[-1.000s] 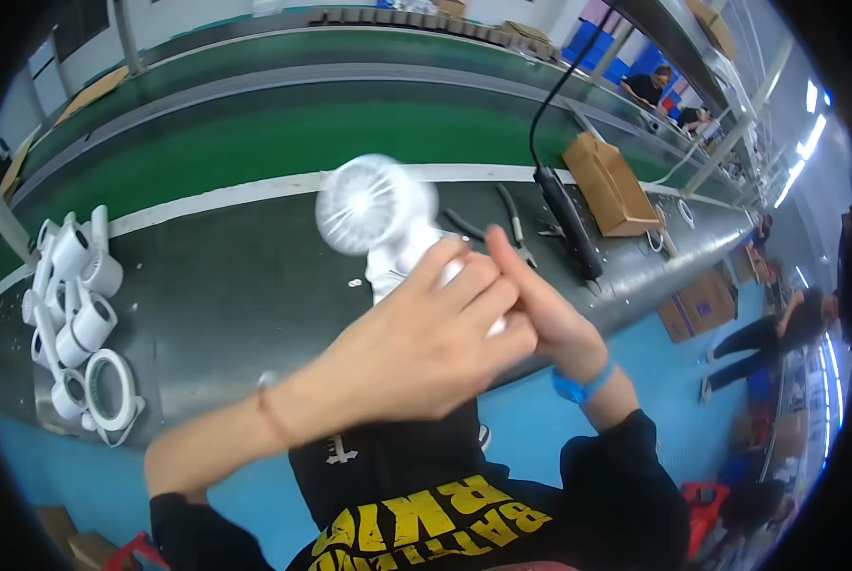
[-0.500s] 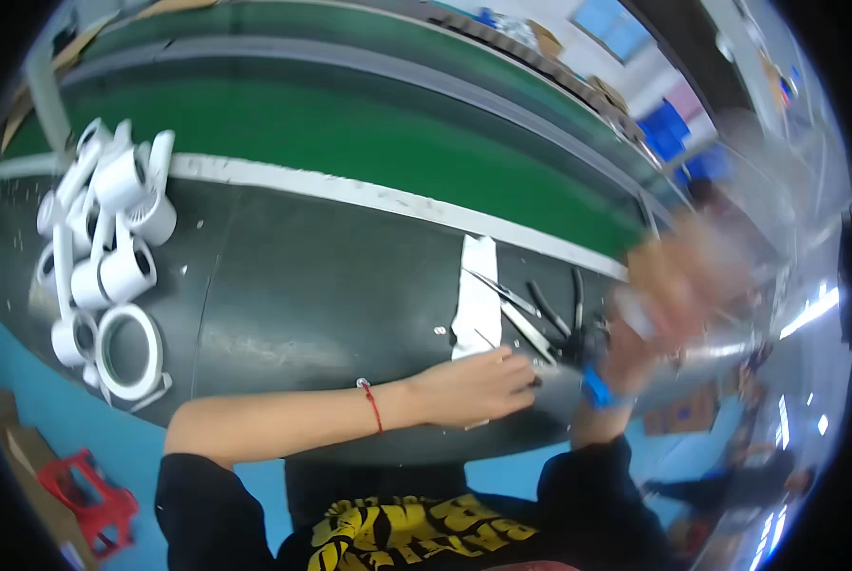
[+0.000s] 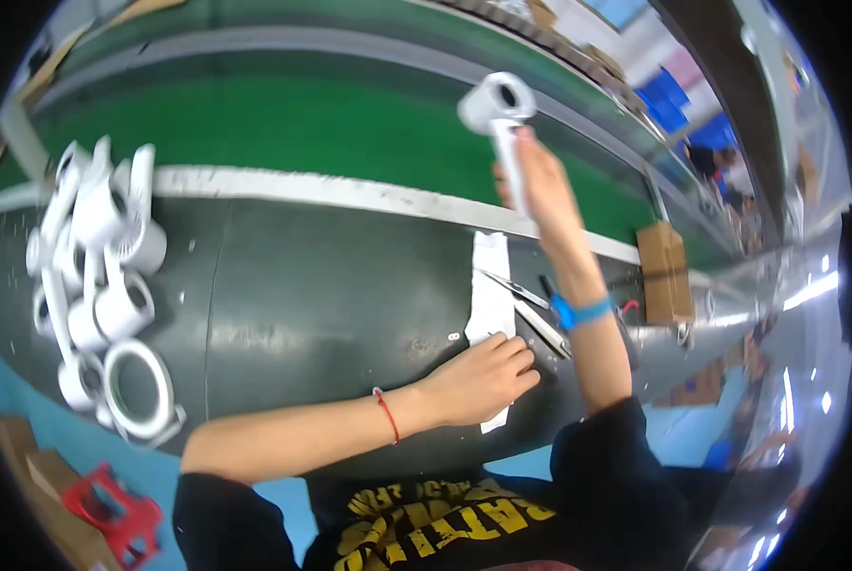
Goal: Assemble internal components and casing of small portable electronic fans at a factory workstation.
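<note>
My right hand (image 3: 547,186) is raised over the green belt, closed round the handle of a white hair dryer (image 3: 495,105) whose round barrel points up and away. My left hand (image 3: 483,381) rests on the dark table with its fingers curled over the lower part of a white strip (image 3: 491,295); what lies under the fingers is hidden. Beside the strip are a slim metal tool (image 3: 516,287) and a pale-handled tool (image 3: 542,328). At the far left stands a heap of similar white hair dryers (image 3: 98,219), with a white ring (image 3: 140,392) at its near end.
A green conveyor belt (image 3: 283,114) runs behind the table's white edge strip (image 3: 302,187). On the right stands a cardboard box (image 3: 664,273). A red stool (image 3: 112,514) is on the floor at lower left. Small bits lie near the white strip.
My right hand has swung from the right, where it was blurred, up and left over the belt, with the hair dryer now plainly in it. My left hand stays low on the table.
</note>
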### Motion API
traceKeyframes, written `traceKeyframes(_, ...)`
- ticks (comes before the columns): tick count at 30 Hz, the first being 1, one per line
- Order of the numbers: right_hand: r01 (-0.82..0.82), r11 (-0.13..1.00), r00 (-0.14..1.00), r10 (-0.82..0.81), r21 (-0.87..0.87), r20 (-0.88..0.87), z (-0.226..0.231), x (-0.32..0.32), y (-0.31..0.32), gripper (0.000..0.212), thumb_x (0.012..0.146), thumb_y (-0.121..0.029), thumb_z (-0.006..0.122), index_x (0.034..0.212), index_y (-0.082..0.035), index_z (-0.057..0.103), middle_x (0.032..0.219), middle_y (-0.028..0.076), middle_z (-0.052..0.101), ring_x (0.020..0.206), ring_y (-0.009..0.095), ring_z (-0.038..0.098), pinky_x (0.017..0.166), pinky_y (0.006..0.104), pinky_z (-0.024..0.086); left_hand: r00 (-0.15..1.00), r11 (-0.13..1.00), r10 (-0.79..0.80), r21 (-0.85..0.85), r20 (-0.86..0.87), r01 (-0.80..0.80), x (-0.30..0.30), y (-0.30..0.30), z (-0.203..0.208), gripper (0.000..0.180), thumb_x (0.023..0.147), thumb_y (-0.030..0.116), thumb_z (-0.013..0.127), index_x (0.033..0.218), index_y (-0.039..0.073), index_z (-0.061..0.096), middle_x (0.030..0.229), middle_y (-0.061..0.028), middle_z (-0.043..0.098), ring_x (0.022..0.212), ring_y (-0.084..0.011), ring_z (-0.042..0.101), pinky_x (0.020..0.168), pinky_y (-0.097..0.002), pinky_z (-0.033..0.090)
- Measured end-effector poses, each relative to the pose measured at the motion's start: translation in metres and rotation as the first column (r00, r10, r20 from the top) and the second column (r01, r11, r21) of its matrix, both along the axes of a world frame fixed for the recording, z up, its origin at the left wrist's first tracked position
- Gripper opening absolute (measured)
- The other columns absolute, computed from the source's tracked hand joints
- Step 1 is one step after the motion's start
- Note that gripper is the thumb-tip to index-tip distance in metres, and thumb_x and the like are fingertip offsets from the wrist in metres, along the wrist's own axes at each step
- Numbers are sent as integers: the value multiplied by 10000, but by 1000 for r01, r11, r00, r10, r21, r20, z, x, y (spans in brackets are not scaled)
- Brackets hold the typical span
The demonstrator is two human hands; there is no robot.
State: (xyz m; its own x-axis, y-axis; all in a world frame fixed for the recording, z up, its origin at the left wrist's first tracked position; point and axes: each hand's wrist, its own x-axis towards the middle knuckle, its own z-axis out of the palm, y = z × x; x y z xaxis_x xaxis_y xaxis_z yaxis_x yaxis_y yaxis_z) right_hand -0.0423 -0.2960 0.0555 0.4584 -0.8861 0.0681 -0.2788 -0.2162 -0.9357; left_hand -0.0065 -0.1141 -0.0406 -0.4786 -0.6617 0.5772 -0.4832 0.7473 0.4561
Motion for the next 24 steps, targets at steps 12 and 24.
traceKeyframes(12, -400, 800, 689, -59, 447, 722, -58, 55, -184, 359, 1052, -302, 351, 1167, 20, 458, 939, 151, 600, 717, 212, 561, 573, 306, 501, 997, 992, -41, 115, -72, 50, -7, -8, 2, 232, 742, 90, 660, 955, 0, 639, 987, -113, 579, 1019, -272, 526, 889, -359, 426)
traceKeyframes(24, -160, 775, 952, -42, 611, 303, -55, 98, -328, 552, 1018, -389, 456, 1397, -6, 336, 1238, 287, 556, 935, 368, 653, 708, 449, 586, 997, 982, -41, 189, 60, 28, 2, -8, -1, 298, 798, 152, 616, 1056, 16, 678, 1011, -76, 572, 1042, -216, 501, 897, -301, 388)
